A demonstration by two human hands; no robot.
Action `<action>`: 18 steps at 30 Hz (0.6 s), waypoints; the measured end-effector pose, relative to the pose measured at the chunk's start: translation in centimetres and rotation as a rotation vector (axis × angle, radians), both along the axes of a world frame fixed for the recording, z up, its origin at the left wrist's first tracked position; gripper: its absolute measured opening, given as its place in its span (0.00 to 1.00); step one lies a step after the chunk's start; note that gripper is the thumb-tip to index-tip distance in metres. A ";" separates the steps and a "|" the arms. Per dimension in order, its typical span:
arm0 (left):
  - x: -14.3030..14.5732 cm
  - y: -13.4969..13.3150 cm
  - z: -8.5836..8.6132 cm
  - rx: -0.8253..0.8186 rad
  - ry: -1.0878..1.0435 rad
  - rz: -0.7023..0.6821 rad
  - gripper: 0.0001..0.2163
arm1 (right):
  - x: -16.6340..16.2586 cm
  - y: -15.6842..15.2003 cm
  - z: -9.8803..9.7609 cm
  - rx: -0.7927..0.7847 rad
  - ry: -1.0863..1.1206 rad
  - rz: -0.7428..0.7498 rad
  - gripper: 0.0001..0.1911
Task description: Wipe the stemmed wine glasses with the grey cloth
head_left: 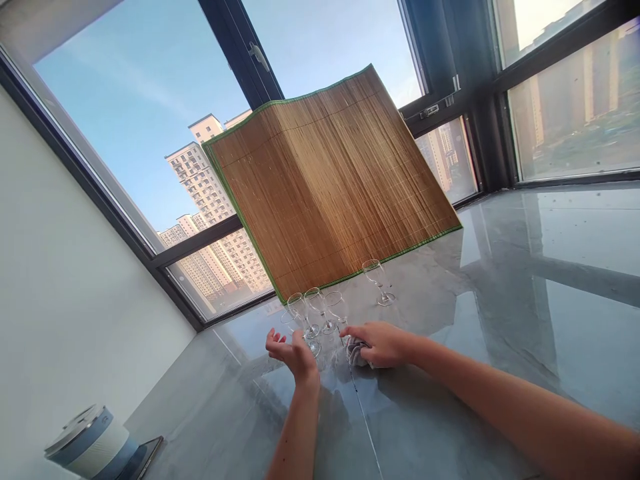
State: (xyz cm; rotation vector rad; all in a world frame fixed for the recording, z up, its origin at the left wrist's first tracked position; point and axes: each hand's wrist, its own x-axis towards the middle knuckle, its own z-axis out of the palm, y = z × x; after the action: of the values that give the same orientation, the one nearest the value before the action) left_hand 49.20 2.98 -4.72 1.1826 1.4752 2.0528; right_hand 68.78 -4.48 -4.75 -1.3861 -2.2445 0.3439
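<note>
My left hand [289,351] is raised palm up just above the glossy grey floor, fingers curled loosely and apart, holding nothing, right beside a cluster of clear stemmed glasses [316,313]. My right hand [380,343] rests on the floor with its fingers closed over a small grey cloth [356,352], close to the right of the cluster. One more stemmed glass [379,281] stands apart further back, near the lower edge of a bamboo mat [330,180].
The bamboo mat with green trim leans against the dark window frame [200,243]. A white wall runs along the left. A white and blue cylindrical container [93,443] and a dark phone [147,455] lie at the lower left. Glossy floor [550,300] stretches to the right.
</note>
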 end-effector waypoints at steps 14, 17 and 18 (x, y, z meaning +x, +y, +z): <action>0.4 1.5 -2.3 -0.243 -0.127 -0.325 0.14 | 1.1 1.2 -0.4 0.018 -0.146 -0.304 0.26; 0.5 1.6 -2.5 -0.226 -0.124 -0.308 0.13 | 1.2 1.2 -0.3 0.036 -0.144 -0.320 0.25; 0.5 1.6 -2.5 -0.219 -0.121 -0.303 0.13 | 1.2 1.2 -0.4 0.046 -0.142 -0.313 0.25</action>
State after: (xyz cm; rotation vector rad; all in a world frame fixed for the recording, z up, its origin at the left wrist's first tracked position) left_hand 49.74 4.53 -7.23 1.0977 1.3324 1.6854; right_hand 70.00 -3.23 -5.11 -1.7519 -2.0825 0.0892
